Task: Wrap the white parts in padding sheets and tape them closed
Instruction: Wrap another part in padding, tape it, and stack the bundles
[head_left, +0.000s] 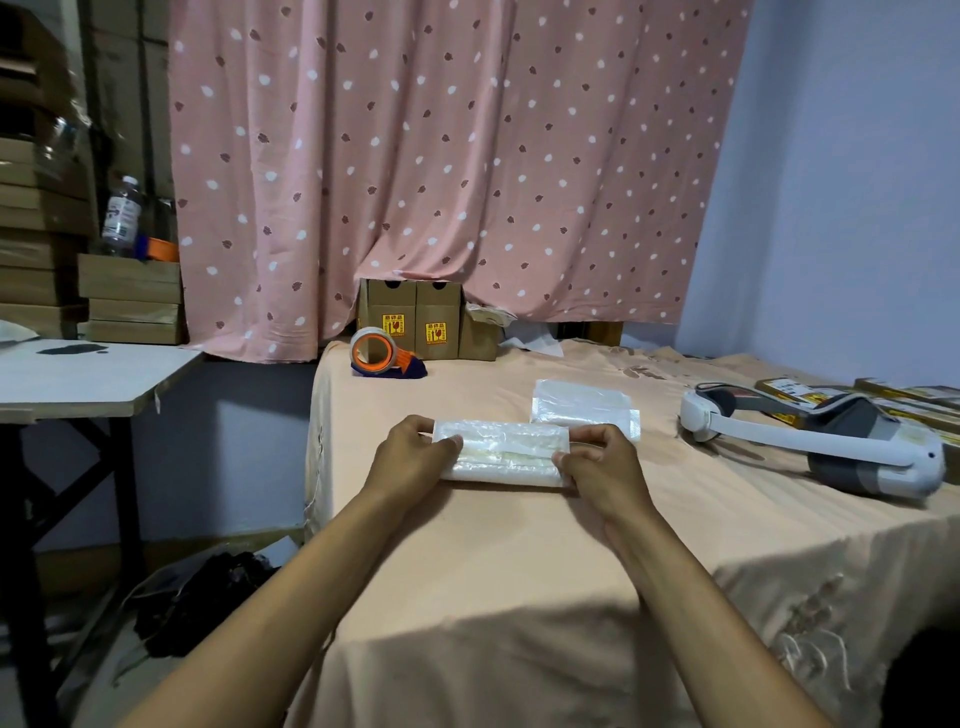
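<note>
A long white part wrapped in a translucent padding sheet (506, 453) lies across the peach-covered table (519, 545). My left hand (413, 457) grips its left end, thumb on top and fingers curled behind. My right hand (597, 462) pinches the right end with curled fingers. Just behind, to the right, lies a second padding-sheet bundle (582, 402), untouched. A tape dispenser (382, 354) with an orange core and a dark blue handle sits at the far left of the table.
Brown cartons with yellow labels (415, 325) stand against the pink dotted curtain. A white and grey headset (815, 436) lies on the right, flat boxes (852, 397) behind it. A side table (88, 379) and stacked cardboard (130, 299) are at left; a water bottle (122, 215) stands there.
</note>
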